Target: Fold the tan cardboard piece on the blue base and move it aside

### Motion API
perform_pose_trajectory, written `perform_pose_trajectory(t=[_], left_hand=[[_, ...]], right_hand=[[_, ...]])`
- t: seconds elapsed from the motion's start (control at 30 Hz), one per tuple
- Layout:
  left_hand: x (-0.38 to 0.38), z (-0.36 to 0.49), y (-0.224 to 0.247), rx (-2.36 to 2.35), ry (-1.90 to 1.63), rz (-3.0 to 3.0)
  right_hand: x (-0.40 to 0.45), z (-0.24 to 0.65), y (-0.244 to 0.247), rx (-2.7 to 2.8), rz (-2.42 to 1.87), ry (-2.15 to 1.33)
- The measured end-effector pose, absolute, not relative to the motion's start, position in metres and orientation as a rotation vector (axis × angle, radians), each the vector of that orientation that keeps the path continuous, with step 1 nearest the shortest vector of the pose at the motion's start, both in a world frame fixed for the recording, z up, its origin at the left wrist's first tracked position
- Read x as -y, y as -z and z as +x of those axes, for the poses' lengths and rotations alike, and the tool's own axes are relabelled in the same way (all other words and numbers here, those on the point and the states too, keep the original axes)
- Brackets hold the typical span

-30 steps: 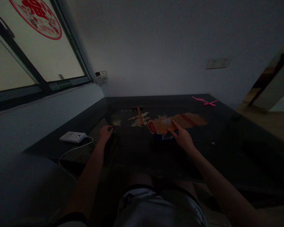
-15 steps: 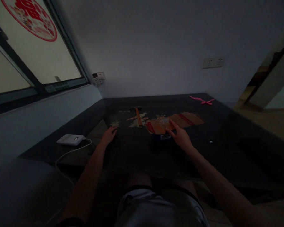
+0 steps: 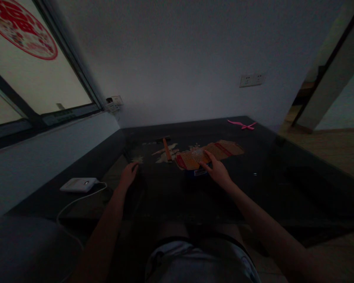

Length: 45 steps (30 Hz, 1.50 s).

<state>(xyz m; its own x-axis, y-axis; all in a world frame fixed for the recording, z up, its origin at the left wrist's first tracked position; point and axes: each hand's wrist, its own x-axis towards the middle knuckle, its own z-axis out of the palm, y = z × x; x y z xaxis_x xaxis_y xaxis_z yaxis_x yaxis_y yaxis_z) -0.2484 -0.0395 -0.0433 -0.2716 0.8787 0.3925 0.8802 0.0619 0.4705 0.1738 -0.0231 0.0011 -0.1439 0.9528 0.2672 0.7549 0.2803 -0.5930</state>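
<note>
My left hand (image 3: 129,174) rests on the dark tabletop (image 3: 162,196), left of a hammer (image 3: 166,150) with a wooden handle, and holds nothing. Its fingers are slightly apart. My right hand (image 3: 217,169) lies with thumb and forefinger spread on a flattened piece of cardboard (image 3: 189,158) with red bands. A small clear item (image 3: 197,152), too dim to make out, is on the cardboard near my fingertips. Under the cardboard's front edge a dark blue box (image 3: 191,172) with a white label shows partly.
A white power bank (image 3: 79,184) with a white cable (image 3: 73,202) is on the left of the table. A pink ribbon-like item (image 3: 243,125) lies at the back right. Behind the table stands a wall (image 3: 177,74); a window (image 3: 70,78) is at left.
The view has shifted slightly, so the tabletop things appear further left. Both hands keep nearly the same place relative to the hammer and the cardboard.
</note>
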Motion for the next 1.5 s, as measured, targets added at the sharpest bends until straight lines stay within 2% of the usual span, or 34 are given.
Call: perform_pose_trajectory(t=[0.13, 0.27, 0.37, 0.5, 0.63, 1.07, 1.3, 1.5], left_hand=[[0.034, -0.191, 0.006, 1.991, 1.245, -1.941], [0.030, -0.091, -0.038, 1.657, 1.391, -2.406], [0.022, -0.029, -0.054, 1.544, 1.120, -2.812], [0.002, 0.004, -0.055, 1.610, 0.553, -2.911], [-0.008, 0.008, -0.057, 1.707, 0.300, -2.869], [-0.012, 0.008, -0.059, 1.722, 0.115, -2.804], [-0.007, 0.007, -0.059, 1.714, 0.194, -2.746], [-0.035, -0.076, -0.084, 1.804, 0.315, -2.507]], right_hand=[[0.018, 0.173, 0.004, 1.919, -1.473, -0.465], [0.020, 0.172, 0.001, 1.927, -1.484, -0.477], [0.021, 0.172, -0.002, 1.937, -1.514, -0.482], [0.022, 0.172, -0.004, 1.972, -1.568, -0.481], [0.024, 0.171, -0.006, 1.974, -1.552, -0.493], [0.056, 0.211, 0.004, 1.762, -1.084, -0.674], [0.105, 0.238, 0.042, 1.370, -1.208, -0.776], [0.106, 0.238, 0.045, 1.380, -1.248, -0.811]])
